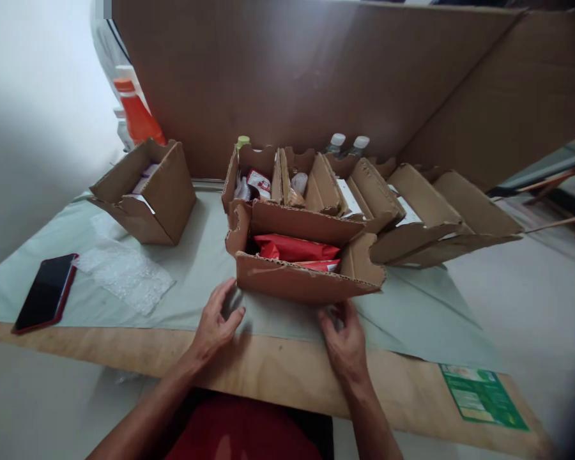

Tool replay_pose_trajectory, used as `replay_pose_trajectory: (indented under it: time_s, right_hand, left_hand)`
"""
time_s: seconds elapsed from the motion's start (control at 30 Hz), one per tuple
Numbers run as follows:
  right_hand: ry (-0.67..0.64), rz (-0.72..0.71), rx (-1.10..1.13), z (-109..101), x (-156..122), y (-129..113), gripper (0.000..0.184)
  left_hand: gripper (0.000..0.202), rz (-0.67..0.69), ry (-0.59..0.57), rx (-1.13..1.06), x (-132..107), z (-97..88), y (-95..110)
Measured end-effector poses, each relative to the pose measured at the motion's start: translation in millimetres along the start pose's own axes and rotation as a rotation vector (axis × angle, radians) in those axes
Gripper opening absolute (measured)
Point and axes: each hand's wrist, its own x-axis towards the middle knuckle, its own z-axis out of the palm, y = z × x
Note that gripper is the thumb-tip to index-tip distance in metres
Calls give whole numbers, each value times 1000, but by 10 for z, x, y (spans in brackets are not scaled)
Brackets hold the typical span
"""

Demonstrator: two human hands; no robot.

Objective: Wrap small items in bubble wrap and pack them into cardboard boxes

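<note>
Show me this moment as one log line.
left hand: open, beside front box | right hand: open, by its lower edge, contact unclear | front box: holds red packets | nearby: phone, clear plastic

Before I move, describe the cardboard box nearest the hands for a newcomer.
On the pale green cloth, find the row of cardboard boxes. The box stands in front, beyond the left hand and right hand; only it shows large red packets.
</note>
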Motion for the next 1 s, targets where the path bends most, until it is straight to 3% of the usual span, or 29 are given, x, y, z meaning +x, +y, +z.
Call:
replay_pose_trajectory:
  time_s: [0.17, 0.27, 0.37, 0.43, 0.53, 0.63, 0.7, 0.8, 0.87, 0.93, 1.0]
  right_hand:
    - [51, -12, -68, 48, -268, 239, 62]
    - [40, -6, -128, 64, -228, 250, 64]
    - [3, 26, -156, 85, -179, 198, 68]
    - [14, 47, -155, 93, -174, 156, 70]
    - [41, 72, -142, 101, -181, 114, 74]
    - [46, 81, -106, 112, -178, 113, 74]
    - [57, 65, -81, 122, -172, 130, 72]
    - [63, 17, -59, 134, -174, 163, 68]
    - [59, -5, -49, 132, -188, 180, 64]
    - [71, -13, -27, 125, -207, 192, 61]
    - [85, -7, 6, 119, -222, 203, 58]
  left_hand:
    - [27, 182, 104, 375, -175, -493, -59]
    - [28, 85, 214, 725, -131, -905, -88]
    - [35, -55, 295, 902, -43, -1264, -131]
    - [27, -106, 297, 931, 24, -1415, -160]
    - [15, -154, 273, 947, 116, -1502, -160]
    - [16, -153, 247, 909, 131, -1395, -59]
    - [15, -112, 185, 842, 63, -1174, 68]
    - [10, 0, 19, 692, -162, -668, 322]
    - [34, 123, -122, 549, -356, -347, 495]
    - [52, 247, -257, 389, -538, -144, 623]
    - [44, 316, -345, 272, -667, -81, 671]
